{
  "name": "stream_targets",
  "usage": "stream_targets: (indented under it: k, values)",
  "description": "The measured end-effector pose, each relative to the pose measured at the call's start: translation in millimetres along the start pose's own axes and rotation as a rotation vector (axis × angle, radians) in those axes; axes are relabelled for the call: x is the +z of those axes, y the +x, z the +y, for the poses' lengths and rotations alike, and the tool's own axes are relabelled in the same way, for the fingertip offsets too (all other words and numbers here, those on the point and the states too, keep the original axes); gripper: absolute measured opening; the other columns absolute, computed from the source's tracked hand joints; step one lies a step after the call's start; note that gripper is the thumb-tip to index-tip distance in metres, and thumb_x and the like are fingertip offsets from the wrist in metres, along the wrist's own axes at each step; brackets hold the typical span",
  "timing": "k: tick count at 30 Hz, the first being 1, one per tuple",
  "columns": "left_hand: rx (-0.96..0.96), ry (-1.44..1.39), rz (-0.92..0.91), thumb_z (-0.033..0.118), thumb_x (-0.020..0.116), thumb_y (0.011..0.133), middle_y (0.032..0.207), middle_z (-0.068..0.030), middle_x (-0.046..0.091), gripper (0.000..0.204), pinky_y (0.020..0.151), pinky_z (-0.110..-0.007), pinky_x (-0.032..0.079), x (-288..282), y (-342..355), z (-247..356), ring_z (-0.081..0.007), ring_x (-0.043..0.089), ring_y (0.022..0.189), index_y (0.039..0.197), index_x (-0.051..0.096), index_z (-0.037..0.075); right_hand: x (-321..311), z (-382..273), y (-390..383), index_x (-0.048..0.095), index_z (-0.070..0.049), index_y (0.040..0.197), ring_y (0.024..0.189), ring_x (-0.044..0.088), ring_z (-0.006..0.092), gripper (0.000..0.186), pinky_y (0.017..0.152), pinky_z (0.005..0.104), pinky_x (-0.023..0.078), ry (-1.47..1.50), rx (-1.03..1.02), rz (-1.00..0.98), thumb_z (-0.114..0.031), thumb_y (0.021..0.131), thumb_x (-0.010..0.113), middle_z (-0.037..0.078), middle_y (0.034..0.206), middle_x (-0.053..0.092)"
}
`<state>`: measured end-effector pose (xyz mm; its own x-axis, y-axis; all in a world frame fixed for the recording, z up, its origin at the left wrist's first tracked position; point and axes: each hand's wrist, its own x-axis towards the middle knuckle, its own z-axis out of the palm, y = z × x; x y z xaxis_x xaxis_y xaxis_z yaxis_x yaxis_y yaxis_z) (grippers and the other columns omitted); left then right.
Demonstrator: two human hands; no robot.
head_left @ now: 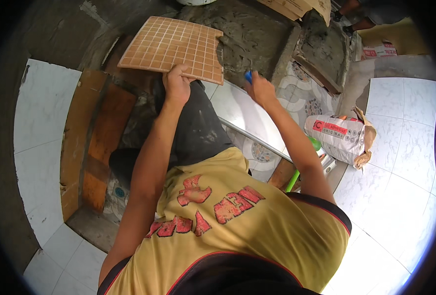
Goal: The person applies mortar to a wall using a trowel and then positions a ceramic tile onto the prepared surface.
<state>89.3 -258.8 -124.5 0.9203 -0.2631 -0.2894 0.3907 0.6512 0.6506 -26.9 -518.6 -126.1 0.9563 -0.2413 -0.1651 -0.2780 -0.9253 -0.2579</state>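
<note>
My left hand (176, 84) grips the near edge of a tile (171, 46), thumb on top, and holds it up tilted. The tile's tan underside, with its raised grid, faces me; its right edge is uneven. My right hand (262, 93) is closed around the blue handle (248, 76) of a tool whose working end I cannot make out. That hand is right of the tile and apart from it. Beyond both hands lies wet grey mortar (250, 39), spread over the floor and partly hidden by the tile.
An opened paper bag (336, 130) lies right of my arm, near a bright green tool (292, 181). A long metal bar (255, 140) crosses the floor. Wooden boards (112, 132) stand at left. A mortar-covered tray (323, 44) and cardboard (291, 6) are at far right.
</note>
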Motion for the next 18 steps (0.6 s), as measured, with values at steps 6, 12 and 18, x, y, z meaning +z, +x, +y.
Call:
stream_targets:
  k: [6,12,18]
  values:
    - [-0.008,-0.058,0.030,0.010,0.059,0.086,0.118,-0.0181,0.062,0.034,0.093,-0.051,0.054,5,-4,0,-0.0342,0.063,0.112,0.116,0.058,-0.006,14,19,49,0.056,0.001,0.105,0.088,0.069,0.0452,0.041,0.077,0.0539,0.053,0.334,0.294,0.227,-0.037,0.092,0.062,0.028,0.091,0.070]
    - [0.034,-0.112,-0.006,0.012,0.058,0.088,0.123,-0.0175,0.060,0.037,0.095,-0.054,0.053,3,-4,3,-0.0333,0.061,0.115,0.121,0.056,-0.004,9,14,51,0.061,0.004,0.090,0.066,0.072,0.0311,0.041,0.060,0.0428,0.055,0.693,0.176,0.588,-0.036,0.093,0.058,0.021,0.074,0.069]
    - [0.047,-0.153,0.025,0.011,0.057,0.090,0.127,-0.0158,0.059,0.035,0.098,-0.051,0.051,7,-12,4,-0.0318,0.059,0.120,0.122,0.055,-0.002,39,4,-7,0.059,0.003,0.087,0.048,0.062,0.0209,0.033,0.046,0.0378,0.051,0.920,0.355,-0.014,-0.029,0.091,0.062,0.012,0.062,0.062]
